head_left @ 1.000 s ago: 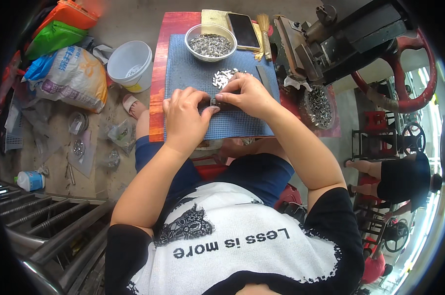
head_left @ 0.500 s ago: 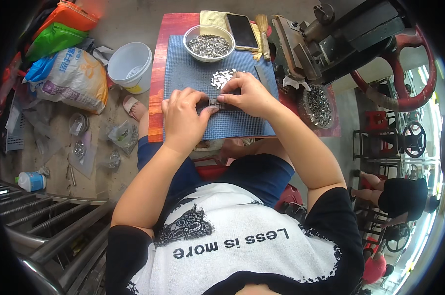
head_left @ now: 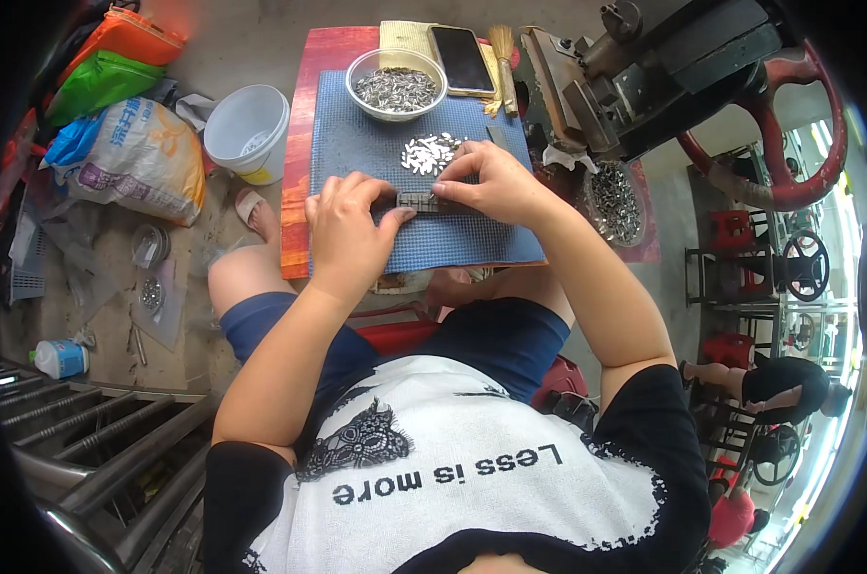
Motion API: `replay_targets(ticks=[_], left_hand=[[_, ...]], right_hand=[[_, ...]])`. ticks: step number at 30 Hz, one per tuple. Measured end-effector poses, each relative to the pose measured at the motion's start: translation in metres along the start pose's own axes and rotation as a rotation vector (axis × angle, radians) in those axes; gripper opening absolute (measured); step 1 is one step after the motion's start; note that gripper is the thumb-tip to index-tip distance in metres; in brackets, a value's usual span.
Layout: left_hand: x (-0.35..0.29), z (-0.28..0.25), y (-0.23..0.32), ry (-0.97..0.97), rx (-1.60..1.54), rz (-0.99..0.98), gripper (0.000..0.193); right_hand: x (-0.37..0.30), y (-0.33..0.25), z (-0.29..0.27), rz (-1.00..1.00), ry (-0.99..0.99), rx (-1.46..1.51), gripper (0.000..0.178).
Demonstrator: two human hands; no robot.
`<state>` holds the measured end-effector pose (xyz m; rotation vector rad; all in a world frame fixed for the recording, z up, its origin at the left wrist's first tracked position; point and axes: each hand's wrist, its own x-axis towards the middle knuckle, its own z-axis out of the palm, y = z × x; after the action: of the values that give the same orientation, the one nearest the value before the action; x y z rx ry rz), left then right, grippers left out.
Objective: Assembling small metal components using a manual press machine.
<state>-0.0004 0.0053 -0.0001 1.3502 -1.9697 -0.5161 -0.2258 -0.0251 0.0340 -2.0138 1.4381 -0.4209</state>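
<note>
On the blue ribbed mat (head_left: 347, 143), a small dark metal block (head_left: 417, 202) with a grooved, lighter top lies between my hands. My left hand (head_left: 355, 225) grips its left end, thumb along the near side. Over the right end, my right hand (head_left: 491, 188) has thumb and forefinger drawn together; any small part between them is too small to make out. Just beyond the block is a loose pile of small white pieces (head_left: 428, 155). A clear round bowl (head_left: 395, 113) full of small shiny metal pieces stands farther back.
A phone (head_left: 462, 59) on a yellow cloth and a small brush (head_left: 503, 67) lie at the back. To the right stand a machine with a red handwheel (head_left: 831, 124) and a tub of metal parts (head_left: 613, 206). A white bucket (head_left: 247, 134) is at left.
My right hand has shifted a little right along the block, uncovering more of its grooved top. My left knee has swung outward to the left.
</note>
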Motion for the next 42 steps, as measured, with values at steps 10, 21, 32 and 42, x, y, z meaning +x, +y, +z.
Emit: replay_targets(ticks=[10, 21, 32, 42], left_hand=[[0.001, -0.001, 0.0, -0.017, -0.002, -0.011, 0.023], [0.001, 0.0, 0.001, -0.011, 0.003, -0.006, 0.022], [0.0, 0.0, 0.001, -0.006, -0.011, 0.0, 0.021], [0.0, 0.001, -0.001, 0.001, -0.014, 0.005, 0.022]], right_hand=[[-0.004, -0.008, -0.008, -0.001, 0.069, -0.156, 0.026], [-0.005, -0.006, -0.01, 0.126, -0.038, 0.038, 0.026], [-0.018, -0.003, -0.023, 0.219, -0.037, 0.016, 0.027], [-0.024, -0.005, -0.036, 0.307, -0.093, 0.041, 0.024]])
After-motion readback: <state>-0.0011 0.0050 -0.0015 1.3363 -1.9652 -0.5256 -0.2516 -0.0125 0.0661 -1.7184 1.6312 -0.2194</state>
